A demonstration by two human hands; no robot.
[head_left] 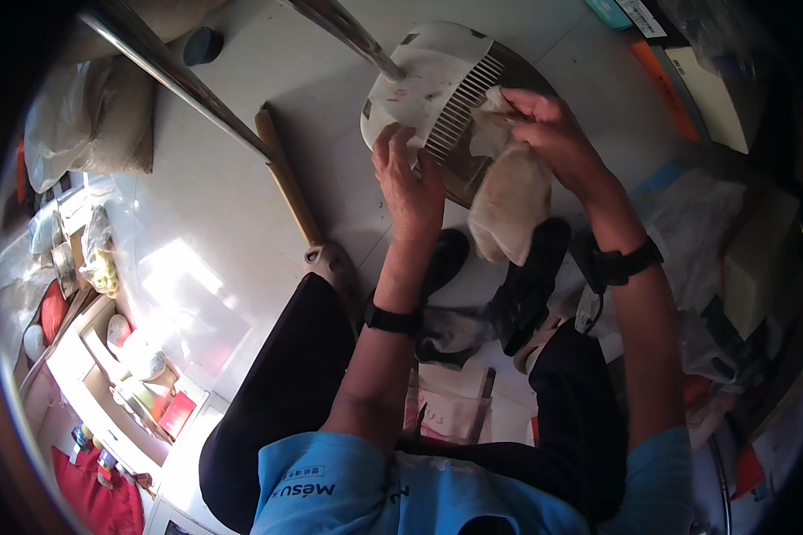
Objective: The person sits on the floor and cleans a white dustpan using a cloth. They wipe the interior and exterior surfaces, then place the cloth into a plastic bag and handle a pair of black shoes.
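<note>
My right hand [542,127] pinches a pale, stained cloth [512,200], which hangs down from the fingers. The cloth is bunched at the top, over the dark lip of a white dustpan [411,73] with a row of comb teeth [462,100]. My left hand [408,180] is at the near edge of the dustpan, fingers bent and apart, with nothing seen in it. Whether its fingertips touch the rim, I cannot tell. A metal pole [354,40] rises from the dustpan. Beneath the cloth lies a black shoe [532,287]; another black shoe [447,259] is beside my left forearm.
A broom with a yellowish-brown bar head [288,177] and metal pole [181,83] is to the left. A filled plastic bag [94,120] and an open drawer [100,388] with small items stand farther left. Boxes [716,100] and clear plastic [689,214] crowd the right.
</note>
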